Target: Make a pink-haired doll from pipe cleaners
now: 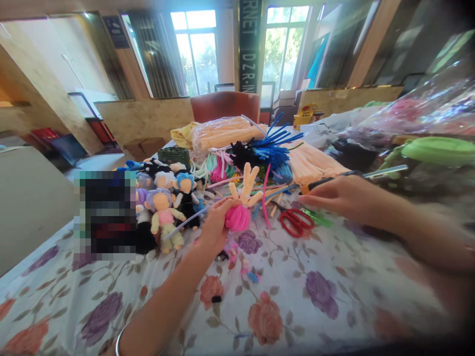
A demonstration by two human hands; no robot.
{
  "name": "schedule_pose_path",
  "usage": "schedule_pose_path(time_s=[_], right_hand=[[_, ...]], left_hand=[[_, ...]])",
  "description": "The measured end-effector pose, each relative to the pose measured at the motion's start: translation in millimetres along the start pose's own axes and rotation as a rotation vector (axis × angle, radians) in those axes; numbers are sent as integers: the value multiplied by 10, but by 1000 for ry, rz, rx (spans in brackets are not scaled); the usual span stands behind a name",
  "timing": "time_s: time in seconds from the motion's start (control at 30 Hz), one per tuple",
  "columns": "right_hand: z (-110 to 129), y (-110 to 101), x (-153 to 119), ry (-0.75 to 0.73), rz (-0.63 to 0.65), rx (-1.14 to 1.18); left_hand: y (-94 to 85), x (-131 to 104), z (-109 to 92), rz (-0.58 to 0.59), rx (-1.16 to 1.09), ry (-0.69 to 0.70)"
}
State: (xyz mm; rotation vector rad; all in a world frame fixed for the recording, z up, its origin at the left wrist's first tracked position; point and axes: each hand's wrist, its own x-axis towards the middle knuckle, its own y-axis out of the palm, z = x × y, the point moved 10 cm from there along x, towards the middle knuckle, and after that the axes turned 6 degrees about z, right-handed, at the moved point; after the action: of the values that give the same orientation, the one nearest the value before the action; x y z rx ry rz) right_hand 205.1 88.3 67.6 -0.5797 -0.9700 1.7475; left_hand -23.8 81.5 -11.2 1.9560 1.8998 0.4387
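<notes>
My left hand (pixel 218 217) is closed on a pipe-cleaner doll (pixel 237 218), held upside down by its bright pink part. The doll's peach limbs (pixel 249 183) point upward. On the right, my right hand (pixel 330 194) is closed around a dark hot glue gun (pixel 324 182). Its orange tip points left toward the doll, and a clear glue stick (pixel 389 171) sticks out behind. Most of the glue gun is hidden by the hand. Red-handled scissors (pixel 296 221) lie on the flowered tablecloth (pixel 282 296) between my hands, close to a green item (pixel 321 218).
Several finished dolls (pixel 163 212) stand at the left beside a blurred-out patch. Behind my hands lie blue pipe cleaners (pixel 276 148), a peach bundle (pixel 311 160) and a plastic-wrapped bundle (pixel 226 132). A green lid (pixel 440 151) and clear plastic bags are at the right.
</notes>
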Motion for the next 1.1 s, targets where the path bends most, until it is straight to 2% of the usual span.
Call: schedule_pose_path(time_s=[0.03, 0.1, 0.23, 0.33, 0.57, 0.7, 0.8, 0.93, 1.0, 1.1], right_hand=[[144, 162, 56, -57, 95, -97], [264, 336, 144, -109, 135, -157], [-90, 536, 251, 104, 139, -512], [-277, 698, 244, 129, 224, -558], [-275, 761, 241, 128, 219, -484], [-205, 690, 255, 139, 137, -504], [39, 583, 232, 18, 3, -320], [375, 589, 173, -201, -20, 192], [444, 622, 153, -247, -16, 359], [410, 675, 143, -228, -40, 491]], left_hand=[[27, 2, 2, 24, -11, -2], [62, 4, 8, 55, -34, -7], [70, 15, 32, 67, -78, -19], [61, 24, 35, 64, -106, -11], [38, 33, 68, 34, -137, -45], [80, 35, 58, 83, -114, -35], [111, 20, 64, 108, -71, -39], [166, -14, 63, 151, 23, -29], [211, -29, 51, 196, 89, 1], [271, -45, 29, 257, 190, 65]])
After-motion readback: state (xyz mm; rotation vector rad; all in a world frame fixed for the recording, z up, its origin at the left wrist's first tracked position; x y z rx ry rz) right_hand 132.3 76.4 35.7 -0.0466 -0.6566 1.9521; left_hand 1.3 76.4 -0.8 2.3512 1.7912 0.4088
